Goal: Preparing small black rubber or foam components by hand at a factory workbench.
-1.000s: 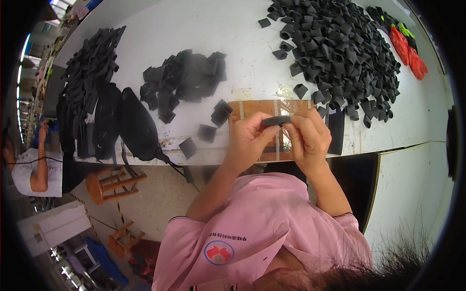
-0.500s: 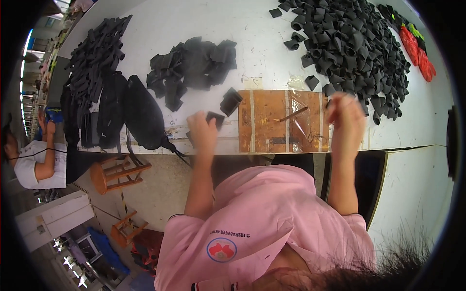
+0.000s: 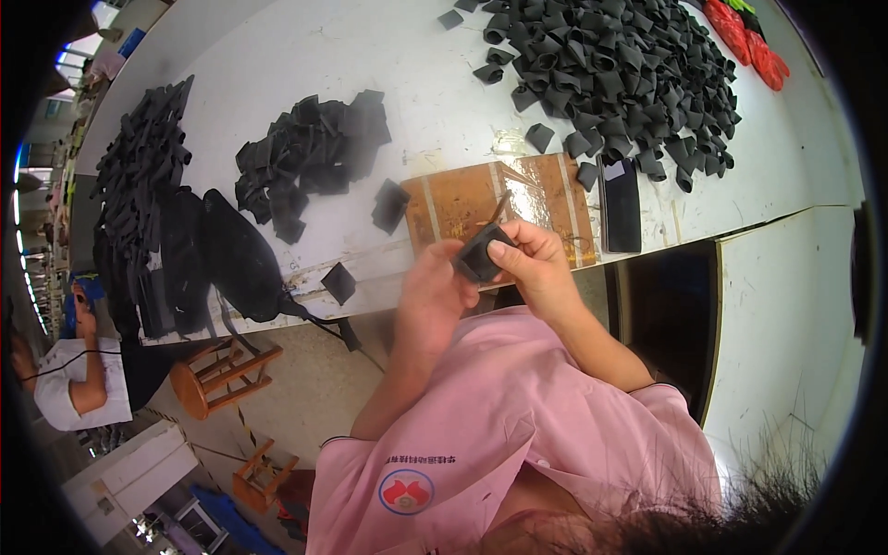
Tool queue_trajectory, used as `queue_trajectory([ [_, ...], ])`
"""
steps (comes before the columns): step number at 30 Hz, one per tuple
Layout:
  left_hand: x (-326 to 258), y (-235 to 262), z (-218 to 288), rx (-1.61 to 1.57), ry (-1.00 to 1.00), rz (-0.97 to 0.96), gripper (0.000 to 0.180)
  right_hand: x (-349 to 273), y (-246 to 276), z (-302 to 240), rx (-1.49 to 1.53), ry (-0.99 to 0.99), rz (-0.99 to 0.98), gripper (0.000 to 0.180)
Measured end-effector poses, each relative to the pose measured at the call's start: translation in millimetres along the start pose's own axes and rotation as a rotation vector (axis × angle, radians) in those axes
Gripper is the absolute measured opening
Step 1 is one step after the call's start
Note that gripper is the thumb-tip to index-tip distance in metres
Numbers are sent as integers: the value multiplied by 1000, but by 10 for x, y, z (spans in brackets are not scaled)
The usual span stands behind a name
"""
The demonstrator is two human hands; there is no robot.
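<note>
In front of my chest, over the near edge of the wooden board (image 3: 449,190), both hands hold a small black fabric-like piece (image 3: 479,259). My right hand (image 3: 541,268) pinches it with the thumb on top. Slightly blurred, my left hand (image 3: 433,289) has its fingers closed at the piece's left side. A thin brown stick (image 3: 500,207) shows just beyond the piece; I cannot tell whether it touches it or lies on the board. Left of my left hand lies a single flat black piece (image 3: 339,283), with a few stacked black pieces (image 3: 390,205) farther up.
A heap of folded black pieces (image 3: 610,74) covers the far right. Flat black pieces (image 3: 310,153) lie left of centre, with another pile (image 3: 143,166) and black pouches (image 3: 242,254) at far left. A dark phone-like slab (image 3: 620,208) lies right of the board. A person sits at left.
My hands have come together over the board's near edge, the left from the left side, the right from the board's right side. The black piece is now between them. The view has turned slightly.
</note>
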State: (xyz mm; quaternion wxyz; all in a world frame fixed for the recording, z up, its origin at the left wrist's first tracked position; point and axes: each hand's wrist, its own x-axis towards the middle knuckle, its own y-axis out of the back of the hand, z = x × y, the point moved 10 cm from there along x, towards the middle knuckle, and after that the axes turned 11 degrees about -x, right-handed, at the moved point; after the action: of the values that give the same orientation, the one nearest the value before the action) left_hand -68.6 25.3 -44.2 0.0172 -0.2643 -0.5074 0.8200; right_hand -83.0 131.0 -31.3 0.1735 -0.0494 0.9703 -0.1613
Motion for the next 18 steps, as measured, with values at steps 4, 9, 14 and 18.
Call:
queue_trajectory([
  [4, 92, -215, -43, 49, 78, -81, 24, -55, -36, -25, 92, -80, -225, 8],
  [9, 97, -337, -96, 298, 162, -154, 17, -75, 7, -74, 13, -55, -304, 6],
  [14, 82, -281, -138, 455, 264, -124, 8, -106, -24, -123, -38, -73, -350, 4],
  [18, 142, -225, -58, 402, 129, -84, 6, -37, 152, -372, -616, 231, 25, 9],
])
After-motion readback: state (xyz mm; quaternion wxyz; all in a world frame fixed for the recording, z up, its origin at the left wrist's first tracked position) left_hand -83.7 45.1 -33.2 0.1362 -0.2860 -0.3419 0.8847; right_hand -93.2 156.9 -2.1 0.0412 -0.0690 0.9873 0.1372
